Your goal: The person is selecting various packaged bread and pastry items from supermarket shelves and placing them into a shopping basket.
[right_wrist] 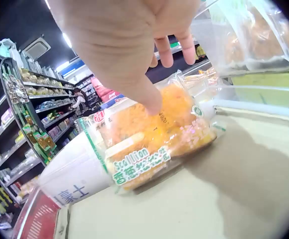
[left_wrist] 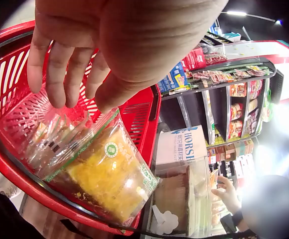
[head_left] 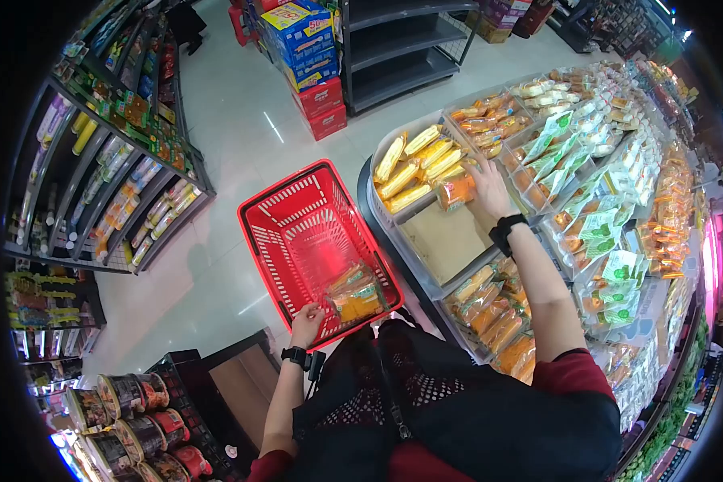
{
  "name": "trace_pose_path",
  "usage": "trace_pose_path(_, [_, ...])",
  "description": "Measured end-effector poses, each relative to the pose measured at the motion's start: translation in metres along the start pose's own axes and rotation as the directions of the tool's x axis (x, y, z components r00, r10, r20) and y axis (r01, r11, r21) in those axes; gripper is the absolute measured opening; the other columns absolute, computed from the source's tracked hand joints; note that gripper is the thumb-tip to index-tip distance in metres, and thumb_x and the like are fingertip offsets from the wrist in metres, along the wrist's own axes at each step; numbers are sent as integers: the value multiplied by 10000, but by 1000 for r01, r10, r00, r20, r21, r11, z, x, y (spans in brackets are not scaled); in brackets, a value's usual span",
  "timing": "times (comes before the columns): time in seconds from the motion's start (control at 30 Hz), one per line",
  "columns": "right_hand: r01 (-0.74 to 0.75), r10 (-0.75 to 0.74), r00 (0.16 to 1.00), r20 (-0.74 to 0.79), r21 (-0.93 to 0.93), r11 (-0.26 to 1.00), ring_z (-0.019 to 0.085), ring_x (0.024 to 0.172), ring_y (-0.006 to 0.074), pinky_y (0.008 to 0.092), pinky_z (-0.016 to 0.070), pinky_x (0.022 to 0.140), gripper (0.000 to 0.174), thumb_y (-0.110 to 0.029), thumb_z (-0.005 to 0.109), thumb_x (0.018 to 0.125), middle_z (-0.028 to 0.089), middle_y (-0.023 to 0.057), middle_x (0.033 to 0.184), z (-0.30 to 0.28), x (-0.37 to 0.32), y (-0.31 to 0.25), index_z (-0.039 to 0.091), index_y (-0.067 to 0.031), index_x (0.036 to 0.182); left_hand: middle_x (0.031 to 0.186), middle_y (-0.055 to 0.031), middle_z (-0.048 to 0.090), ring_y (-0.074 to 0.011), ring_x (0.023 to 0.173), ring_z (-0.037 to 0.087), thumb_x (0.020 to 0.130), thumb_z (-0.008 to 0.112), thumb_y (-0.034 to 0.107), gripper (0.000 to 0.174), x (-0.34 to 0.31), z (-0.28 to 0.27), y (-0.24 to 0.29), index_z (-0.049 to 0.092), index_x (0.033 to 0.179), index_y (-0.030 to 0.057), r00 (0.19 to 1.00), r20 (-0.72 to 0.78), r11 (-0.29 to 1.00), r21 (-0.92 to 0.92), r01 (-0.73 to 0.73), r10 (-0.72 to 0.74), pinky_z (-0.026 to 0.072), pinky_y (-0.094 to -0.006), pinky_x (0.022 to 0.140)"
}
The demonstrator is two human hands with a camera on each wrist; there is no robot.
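My right hand (head_left: pixel 490 193) pinches a clear-wrapped scallion bread (right_wrist: pixel 154 134) by its upper side, thumb in front. The pack is tilted over the cream-coloured bottom of a display compartment (head_left: pixel 442 241), beside wrapped yellow corn-shaped packs (head_left: pixel 416 165). My left hand (head_left: pixel 306 324) is at the near left rim of a red shopping basket (head_left: pixel 285 229), its fingers loosely extended downward. Just below the thumb tip, in the left wrist view, lies a clear bag of yellow bread (left_wrist: pixel 109 174). Other wrapped packs (left_wrist: pixel 47 144) lie against it in the basket.
The display counter (head_left: pixel 361 181) borders the basket on the right, with wrapped breads (head_left: pixel 490 313) in nearer compartments. Shelves (head_left: pixel 112 185) stand on the left, tub-shaped packages (head_left: pixel 136 410) at lower left. Stacked boxes (head_left: pixel 305 48) and a dark shelf rack (head_left: pixel 402 56) stand ahead.
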State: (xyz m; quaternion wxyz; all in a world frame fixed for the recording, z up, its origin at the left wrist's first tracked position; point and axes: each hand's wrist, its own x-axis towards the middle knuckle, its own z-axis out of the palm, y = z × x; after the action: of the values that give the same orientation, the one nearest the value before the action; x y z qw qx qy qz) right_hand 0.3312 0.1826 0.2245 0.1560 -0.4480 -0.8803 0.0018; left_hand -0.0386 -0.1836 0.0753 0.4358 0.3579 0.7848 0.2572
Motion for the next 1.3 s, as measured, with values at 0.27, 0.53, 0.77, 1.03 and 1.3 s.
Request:
trace_pose_path(0.27, [178, -169, 970, 174, -40, 983, 579, 871, 274, 372, 483, 736, 83, -55, 609, 703, 555, 84, 860, -6, 20, 19, 571, -67, 775, 971, -102, 648, -182, 866, 626, 829, 635, 246, 375, 3, 0, -6, 569, 1149, 63, 1000, -6, 996, -94, -2, 1, 487, -289, 795])
trace_pose_path(0.53, [166, -137, 977, 163, -185, 969, 634, 748, 270, 366, 516, 609, 74, -20, 529, 751, 549, 101, 882, -16, 10, 26, 541, -60, 811, 976, -100, 651, -171, 873, 624, 824, 645, 227, 373, -5, -6, -9, 570, 1149, 61, 1000, -15, 998, -51, 26, -27, 488, -285, 796])
trace_pose_path(0.77, [86, -66, 991, 112, -181, 980, 623, 770, 296, 399, 512, 634, 94, -6, 521, 756, 517, 116, 885, -11, 25, 35, 524, -44, 842, 985, -104, 651, -176, 884, 627, 825, 644, 202, 361, -4, 0, -4, 568, 1146, 56, 999, -41, 998, -54, -32, 30, 492, -284, 793])
trace_pose_path(1.03, [-44, 45, 998, 38, -29, 999, 608, 787, 331, 424, 498, 641, 104, -16, 497, 780, 508, 128, 900, -1, 0, 23, 499, -48, 878, 973, -102, 657, -182, 861, 636, 819, 643, 240, 395, 1, -7, 1, 559, 1161, 61, 999, 1, 999, -21, 34, -34, 493, -294, 785])
trace_pose_path(1.3, [-178, 172, 983, -64, -92, 980, 597, 815, 329, 413, 497, 658, 141, -5, 483, 784, 485, 132, 946, 10, 3, 31, 489, -60, 914, 948, -92, 661, -185, 842, 639, 815, 652, 242, 427, 1, -8, 15, 536, 1185, 62, 1000, 14, 1000, 19, 9, -9, 493, -292, 777])
